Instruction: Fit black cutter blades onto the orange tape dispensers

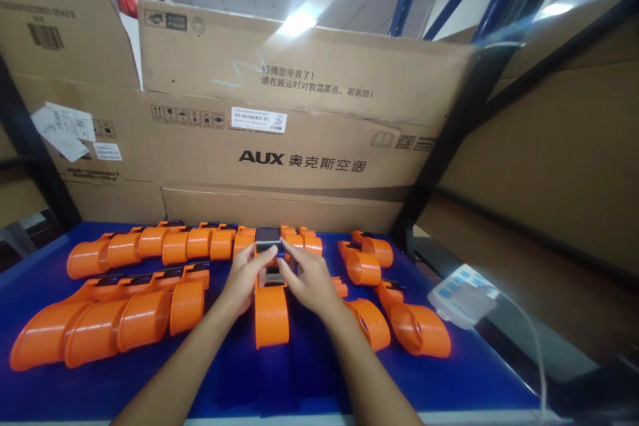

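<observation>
Near the middle of the blue table, my left hand grips a small dark rectangular device with a screen-like face and a pale edge, its thumb laid across the front. At the device's right side, my right hand pinches with thumb and index finger close together. Just below, between the hands, an orange plastic piece with a wide rounded band stands on the table; whether it is joined to the device cannot be made out. More such orange pieces lie in rows to the left.
Several orange pieces also lie to the right on the blue table surface. A white box-like object with a cable is at the right edge. Cardboard panels stand behind, and a dark metal frame post rises on the right.
</observation>
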`<state>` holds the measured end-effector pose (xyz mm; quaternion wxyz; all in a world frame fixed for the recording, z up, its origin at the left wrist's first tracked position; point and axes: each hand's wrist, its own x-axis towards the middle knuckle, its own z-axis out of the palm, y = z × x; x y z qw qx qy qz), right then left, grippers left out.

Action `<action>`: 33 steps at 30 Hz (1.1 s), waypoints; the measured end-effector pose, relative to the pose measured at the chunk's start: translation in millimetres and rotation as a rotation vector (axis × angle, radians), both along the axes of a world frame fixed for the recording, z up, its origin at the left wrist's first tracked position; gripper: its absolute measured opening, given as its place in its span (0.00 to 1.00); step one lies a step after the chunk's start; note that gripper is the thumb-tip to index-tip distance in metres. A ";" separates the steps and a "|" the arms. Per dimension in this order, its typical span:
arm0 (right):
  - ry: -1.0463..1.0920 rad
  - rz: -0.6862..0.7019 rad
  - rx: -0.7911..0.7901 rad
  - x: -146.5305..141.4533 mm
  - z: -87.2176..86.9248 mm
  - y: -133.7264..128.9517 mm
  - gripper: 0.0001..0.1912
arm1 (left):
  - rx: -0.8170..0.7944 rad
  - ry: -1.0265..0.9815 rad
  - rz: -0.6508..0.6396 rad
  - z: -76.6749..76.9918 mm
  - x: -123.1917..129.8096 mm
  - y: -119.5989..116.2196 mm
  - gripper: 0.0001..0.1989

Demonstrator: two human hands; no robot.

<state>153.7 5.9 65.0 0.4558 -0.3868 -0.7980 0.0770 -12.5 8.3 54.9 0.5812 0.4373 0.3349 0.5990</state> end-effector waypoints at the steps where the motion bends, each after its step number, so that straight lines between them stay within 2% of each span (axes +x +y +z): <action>1: -0.033 -0.003 0.022 1.0 -0.3 0.6 0.23 | -0.015 -0.022 0.000 0.6 0.3 -0.3 0.21; 13: -0.183 0.005 0.036 7.8 -4.0 2.0 0.34 | -0.082 -0.055 0.018 0.5 2.1 -1.7 0.21; 17: -0.203 -0.028 0.018 2.9 -12.7 1.0 0.39 | -0.112 -0.070 0.017 -3.7 3.4 0.1 0.22; 24: -0.194 0.000 -0.017 -0.1 -29.3 1.6 0.46 | -0.106 -0.071 -0.003 -8.0 5.5 0.5 0.22; 28: -0.175 0.017 -0.008 1.3 -25.3 1.5 0.44 | -0.113 -0.074 0.005 -5.4 3.7 -0.2 0.22; 33: -0.055 0.032 -0.003 3.7 -9.0 -1.7 0.30 | -0.044 -0.039 0.004 2.5 0.1 -1.7 0.22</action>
